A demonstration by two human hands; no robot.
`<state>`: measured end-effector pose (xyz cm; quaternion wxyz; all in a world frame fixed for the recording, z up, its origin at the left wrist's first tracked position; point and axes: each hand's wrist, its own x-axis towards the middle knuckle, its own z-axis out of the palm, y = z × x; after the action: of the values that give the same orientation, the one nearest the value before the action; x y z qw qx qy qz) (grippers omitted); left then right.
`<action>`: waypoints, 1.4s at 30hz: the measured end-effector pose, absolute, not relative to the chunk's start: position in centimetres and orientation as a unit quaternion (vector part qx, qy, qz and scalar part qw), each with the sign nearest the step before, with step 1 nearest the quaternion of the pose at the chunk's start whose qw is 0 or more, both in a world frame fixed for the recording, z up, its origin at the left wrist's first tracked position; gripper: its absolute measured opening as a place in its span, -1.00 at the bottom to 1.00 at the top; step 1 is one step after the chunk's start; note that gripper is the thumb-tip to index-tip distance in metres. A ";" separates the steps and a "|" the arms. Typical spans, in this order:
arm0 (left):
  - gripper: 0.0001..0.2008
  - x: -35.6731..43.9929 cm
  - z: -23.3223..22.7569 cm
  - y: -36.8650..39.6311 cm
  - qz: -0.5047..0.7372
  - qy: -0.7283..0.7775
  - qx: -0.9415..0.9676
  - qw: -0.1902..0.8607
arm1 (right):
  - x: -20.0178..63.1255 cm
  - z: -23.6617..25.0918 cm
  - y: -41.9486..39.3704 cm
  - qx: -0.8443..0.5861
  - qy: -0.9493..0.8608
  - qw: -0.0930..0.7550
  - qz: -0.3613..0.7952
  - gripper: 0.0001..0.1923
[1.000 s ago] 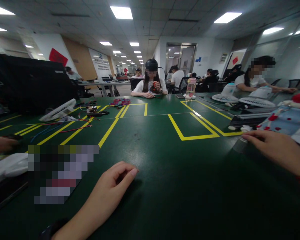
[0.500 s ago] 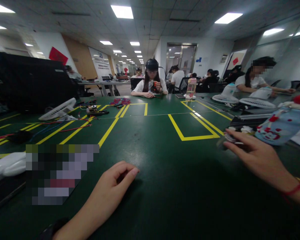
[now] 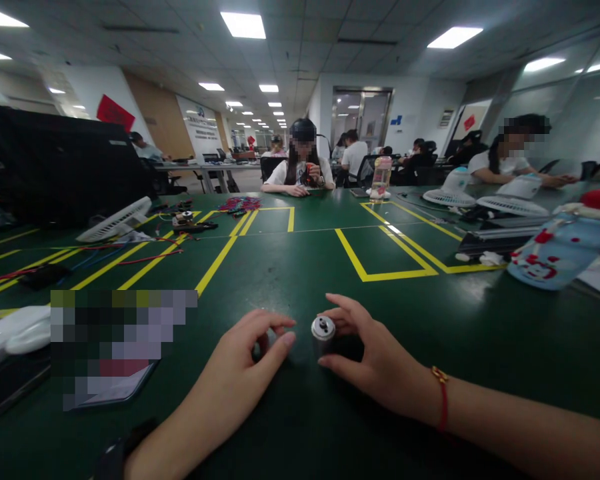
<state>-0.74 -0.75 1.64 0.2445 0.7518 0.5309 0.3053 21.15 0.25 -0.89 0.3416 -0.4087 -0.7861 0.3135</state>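
My right hand [image 3: 375,360] holds a small silver cylinder [image 3: 323,331], a little motor by its look, upright on the green table [image 3: 300,267] near the front middle. Thumb and fingers wrap its right side. My left hand [image 3: 240,363] rests on the table just left of it, fingers curled, fingertips close to the cylinder but holding nothing. A red string bracelet sits on my right wrist, a dark band on my left.
A blurred-out flat object [image 3: 115,347] lies at front left. Red and blue wires [image 3: 125,253], a white fan [image 3: 115,220], a blue patterned bottle [image 3: 555,257] at right. Yellow tape boxes mark the table. A person [image 3: 303,167] sits opposite, another at far right [image 3: 510,160].
My right hand has carried the silver cylinder from the right side of the table to the front middle, next to my left hand. My left hand lifted its fingers slightly.
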 end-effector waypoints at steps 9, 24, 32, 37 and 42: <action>-0.87 2.2 3.8 0.9 0.351 0.496 0.758 0.237 | 22.0 -0.2 0.2 -0.424 -0.789 0.331 0.296 -0.48; -0.79 -1.7 1.1 -0.1 0.275 0.535 0.752 0.269 | 29.9 0.8 2.1 -0.580 -0.710 0.375 0.138 -0.45; -0.74 -4.4 0.7 -1.0 0.302 0.585 0.684 0.315 | 44.8 0.4 3.1 -0.780 -0.561 0.274 -0.032 -0.36; -0.76 -3.8 0.7 -0.8 0.297 0.571 0.707 0.293 | 39.6 0.3 2.5 -0.700 -0.632 0.265 -0.201 -0.13; -0.77 -3.9 0.5 -0.8 0.282 0.565 0.729 0.263 | 26.2 0.5 1.3 -0.489 -0.838 0.232 0.072 -0.44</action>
<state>-3.94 -0.80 0.50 0.2632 0.7290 0.5653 0.2823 26.20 1.25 0.51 0.2321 -0.4885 -0.8380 0.0718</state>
